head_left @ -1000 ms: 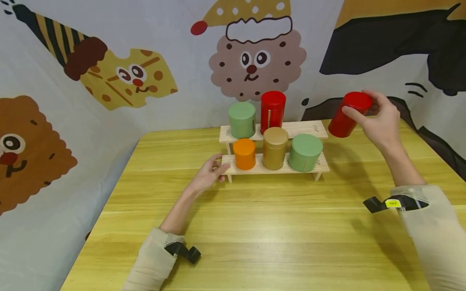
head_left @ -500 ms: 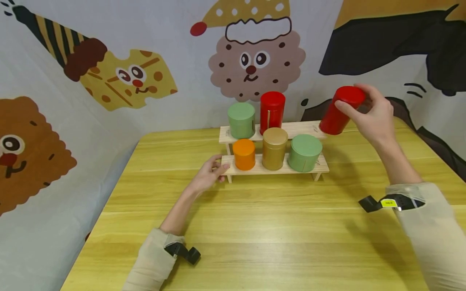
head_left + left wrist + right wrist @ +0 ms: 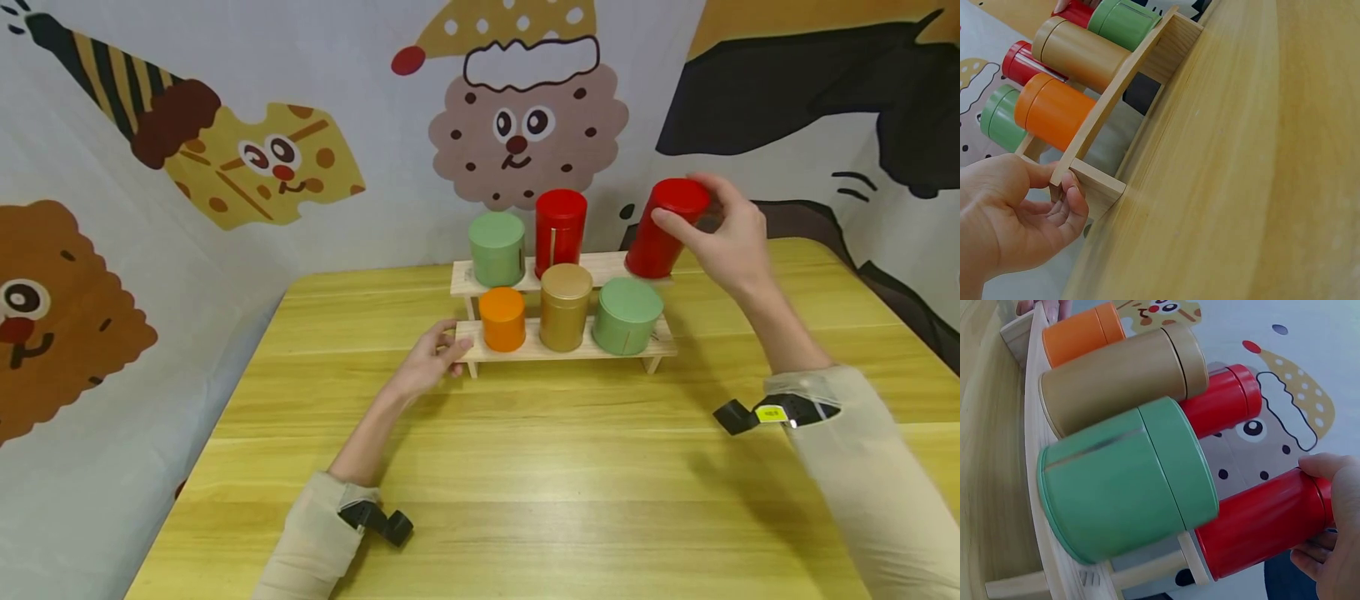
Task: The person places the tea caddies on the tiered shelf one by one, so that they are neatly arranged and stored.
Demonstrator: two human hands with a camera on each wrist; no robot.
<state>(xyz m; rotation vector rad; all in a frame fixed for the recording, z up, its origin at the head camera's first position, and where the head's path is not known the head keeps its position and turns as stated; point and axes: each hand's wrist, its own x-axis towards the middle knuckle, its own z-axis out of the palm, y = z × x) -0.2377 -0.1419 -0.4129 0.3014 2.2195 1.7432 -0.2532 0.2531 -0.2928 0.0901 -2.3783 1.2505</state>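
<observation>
My right hand [image 3: 723, 237] grips a tall red canister [image 3: 660, 229] near its lid, tilted over the right end of the rack's rear tier. In the right wrist view, the canister's base is at the tier's end; whether it touches the wood I cannot tell. My left hand [image 3: 1016, 219] pinches the left end of the front tier of the wooden rack [image 3: 600, 352] between thumb and curled fingers. On the rear tier stand a green canister [image 3: 497, 250] and another red canister [image 3: 560, 233]. The front tier bears an orange canister [image 3: 502, 320], a gold canister [image 3: 566, 308] and a wide green canister [image 3: 628, 317].
The rack stands on a wood-grain table [image 3: 480, 467] near its back edge. Behind it hangs a cloth backdrop [image 3: 390, 167] with cartoon figures. A black wrist camera [image 3: 780, 412] is strapped over each sleeve.
My right hand has carried the red canister leftward, from beside the rack to over the right end of the rear tier. My left hand has stayed at the rack's left end.
</observation>
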